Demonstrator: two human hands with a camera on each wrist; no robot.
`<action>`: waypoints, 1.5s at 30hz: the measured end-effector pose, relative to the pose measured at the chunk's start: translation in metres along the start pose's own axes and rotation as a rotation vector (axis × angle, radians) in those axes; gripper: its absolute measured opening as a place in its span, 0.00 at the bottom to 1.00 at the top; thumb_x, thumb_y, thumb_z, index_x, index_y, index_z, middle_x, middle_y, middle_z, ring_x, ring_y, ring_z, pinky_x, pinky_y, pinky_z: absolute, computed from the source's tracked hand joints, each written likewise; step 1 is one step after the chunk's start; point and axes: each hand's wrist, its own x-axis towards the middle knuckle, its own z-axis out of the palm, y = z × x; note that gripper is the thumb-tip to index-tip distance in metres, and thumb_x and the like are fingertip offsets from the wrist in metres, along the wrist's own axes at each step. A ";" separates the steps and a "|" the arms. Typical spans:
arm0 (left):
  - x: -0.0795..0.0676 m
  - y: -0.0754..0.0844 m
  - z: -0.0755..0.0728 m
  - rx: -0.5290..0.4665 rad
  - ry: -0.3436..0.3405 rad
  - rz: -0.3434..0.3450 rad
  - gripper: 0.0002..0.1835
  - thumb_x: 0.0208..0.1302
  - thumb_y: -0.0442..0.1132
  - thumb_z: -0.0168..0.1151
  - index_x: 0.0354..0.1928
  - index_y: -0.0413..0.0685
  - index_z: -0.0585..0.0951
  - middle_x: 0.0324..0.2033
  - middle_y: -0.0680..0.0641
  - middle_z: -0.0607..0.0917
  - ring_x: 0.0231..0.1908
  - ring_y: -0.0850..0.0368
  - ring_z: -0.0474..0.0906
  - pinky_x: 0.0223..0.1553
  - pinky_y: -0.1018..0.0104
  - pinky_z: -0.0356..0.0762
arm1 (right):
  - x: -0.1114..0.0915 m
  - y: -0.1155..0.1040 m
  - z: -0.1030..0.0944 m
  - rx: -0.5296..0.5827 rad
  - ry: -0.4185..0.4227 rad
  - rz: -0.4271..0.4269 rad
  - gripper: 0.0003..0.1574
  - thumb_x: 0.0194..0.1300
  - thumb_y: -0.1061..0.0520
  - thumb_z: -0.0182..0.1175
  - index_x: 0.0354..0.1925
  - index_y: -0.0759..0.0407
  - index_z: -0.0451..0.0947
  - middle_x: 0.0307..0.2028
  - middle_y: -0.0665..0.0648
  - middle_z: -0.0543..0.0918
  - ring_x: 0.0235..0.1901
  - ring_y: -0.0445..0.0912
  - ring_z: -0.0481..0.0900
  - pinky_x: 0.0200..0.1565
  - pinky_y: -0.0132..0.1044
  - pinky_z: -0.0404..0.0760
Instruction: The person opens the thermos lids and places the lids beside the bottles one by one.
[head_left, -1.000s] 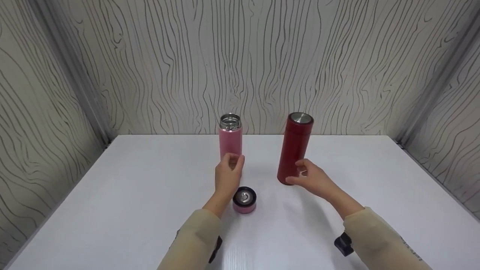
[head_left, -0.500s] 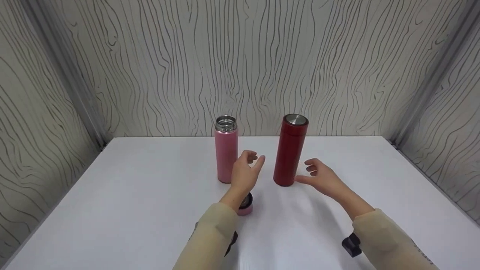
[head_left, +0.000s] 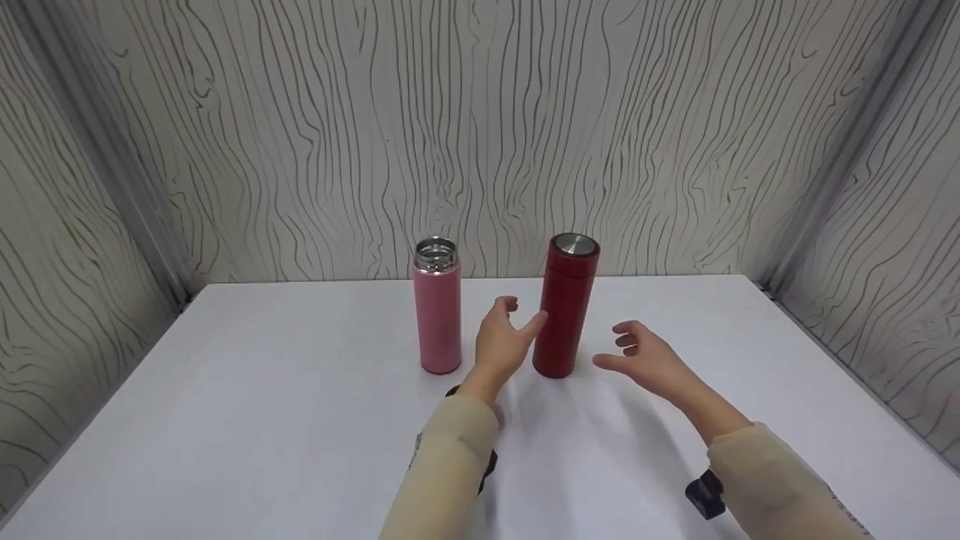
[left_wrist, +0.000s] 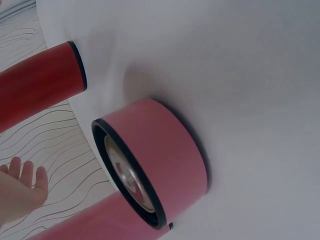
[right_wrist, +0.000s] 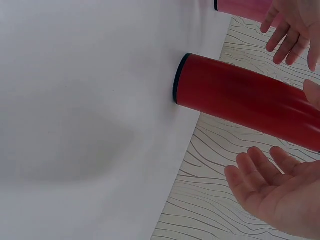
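Note:
A red thermos with a silver-topped lid stands upright between my two hands. My left hand is on its left, fingers loosely bent; the thumb tip overlaps the bottle in the head view. On the other side, my right hand is held apart from the thermos, fingers spread and slightly bent. Neither hand holds anything. A pink thermos without its lid stands left of my left hand, its steel mouth showing. Its pink lid lies on the table with the black-rimmed inside facing up; my left forearm mostly hides it in the head view.
Everything stands on a white table. A wall panel with a wood-grain pattern rises behind its far edge, and more panels flank it on both sides. A dark wrist camera sits under the right sleeve.
My left hand has left the pink thermos and moved right to the red one, its fingers parting. My right hand has drawn slightly away from the red thermos. The head view has shifted a little.

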 end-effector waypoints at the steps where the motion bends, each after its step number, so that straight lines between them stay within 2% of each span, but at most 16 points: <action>1: 0.000 0.000 0.001 -0.006 -0.002 -0.009 0.33 0.61 0.55 0.58 0.64 0.47 0.65 0.62 0.45 0.72 0.65 0.50 0.65 0.63 0.53 0.66 | 0.000 0.001 0.001 0.000 0.001 -0.001 0.45 0.59 0.42 0.60 0.63 0.67 0.57 0.60 0.72 0.68 0.60 0.64 0.66 0.57 0.56 0.71; 6: 0.001 0.006 0.012 -0.016 -0.009 -0.053 0.39 0.59 0.56 0.61 0.68 0.49 0.60 0.66 0.46 0.67 0.67 0.49 0.62 0.63 0.50 0.65 | -0.001 0.004 0.001 0.000 -0.007 -0.013 0.46 0.59 0.41 0.60 0.63 0.68 0.57 0.60 0.72 0.68 0.60 0.64 0.66 0.57 0.56 0.71; 13: 0.002 0.017 0.030 -0.028 -0.041 0.000 0.46 0.56 0.52 0.65 0.71 0.48 0.53 0.66 0.45 0.66 0.66 0.49 0.63 0.64 0.49 0.64 | -0.002 0.006 -0.001 -0.017 -0.006 -0.028 0.47 0.59 0.42 0.61 0.63 0.70 0.57 0.58 0.74 0.68 0.58 0.65 0.67 0.55 0.57 0.72; 16: 0.003 0.018 0.034 -0.027 -0.015 0.004 0.46 0.56 0.49 0.66 0.71 0.48 0.52 0.64 0.45 0.68 0.64 0.50 0.65 0.64 0.50 0.65 | -0.002 0.007 0.001 -0.013 -0.011 -0.029 0.47 0.58 0.42 0.61 0.62 0.70 0.57 0.58 0.74 0.69 0.58 0.65 0.67 0.55 0.56 0.73; 19: 0.004 0.018 0.035 0.014 0.036 -0.001 0.45 0.56 0.48 0.67 0.71 0.47 0.53 0.62 0.44 0.70 0.63 0.50 0.65 0.63 0.50 0.65 | -0.002 0.008 0.002 -0.009 -0.006 -0.027 0.46 0.59 0.42 0.61 0.62 0.70 0.58 0.58 0.73 0.69 0.58 0.65 0.67 0.55 0.56 0.72; 22: 0.004 0.020 0.037 0.042 0.058 -0.002 0.42 0.55 0.48 0.67 0.69 0.47 0.58 0.59 0.44 0.69 0.61 0.51 0.63 0.62 0.52 0.67 | -0.001 0.009 0.001 -0.003 -0.002 -0.020 0.45 0.59 0.43 0.60 0.62 0.69 0.58 0.59 0.73 0.69 0.59 0.65 0.67 0.56 0.56 0.72; 25: 0.005 0.021 0.037 0.021 0.052 0.004 0.39 0.55 0.47 0.67 0.66 0.47 0.60 0.59 0.44 0.67 0.61 0.52 0.61 0.61 0.53 0.68 | -0.001 0.009 0.001 0.007 -0.007 -0.013 0.45 0.59 0.42 0.60 0.62 0.69 0.58 0.59 0.73 0.68 0.59 0.65 0.67 0.57 0.56 0.72; 30: 0.004 0.018 0.037 -0.144 0.014 0.008 0.38 0.56 0.42 0.67 0.64 0.48 0.56 0.60 0.45 0.70 0.62 0.52 0.66 0.63 0.54 0.67 | -0.001 0.009 0.000 0.003 -0.005 -0.014 0.45 0.59 0.41 0.60 0.62 0.69 0.59 0.59 0.73 0.68 0.59 0.65 0.66 0.56 0.56 0.72; 32: 0.003 0.017 0.036 -0.180 0.000 0.016 0.38 0.56 0.41 0.67 0.64 0.49 0.56 0.60 0.46 0.71 0.62 0.52 0.67 0.64 0.54 0.66 | -0.001 0.009 0.000 -0.001 -0.004 -0.016 0.45 0.59 0.41 0.60 0.62 0.69 0.59 0.59 0.73 0.68 0.60 0.65 0.66 0.56 0.56 0.72; 39: -0.001 0.012 0.030 -0.154 -0.017 0.106 0.35 0.57 0.40 0.66 0.64 0.50 0.60 0.58 0.49 0.72 0.61 0.54 0.68 0.63 0.55 0.66 | -0.001 0.009 -0.001 -0.006 -0.006 -0.040 0.45 0.59 0.41 0.60 0.62 0.69 0.59 0.59 0.73 0.68 0.59 0.65 0.67 0.56 0.57 0.72; 45: -0.001 0.014 0.020 -0.181 -0.037 0.111 0.36 0.56 0.41 0.67 0.64 0.56 0.61 0.58 0.54 0.72 0.60 0.57 0.67 0.62 0.56 0.68 | 0.000 0.009 -0.002 -0.002 -0.013 -0.038 0.46 0.60 0.40 0.59 0.62 0.69 0.59 0.60 0.73 0.68 0.60 0.65 0.67 0.57 0.56 0.72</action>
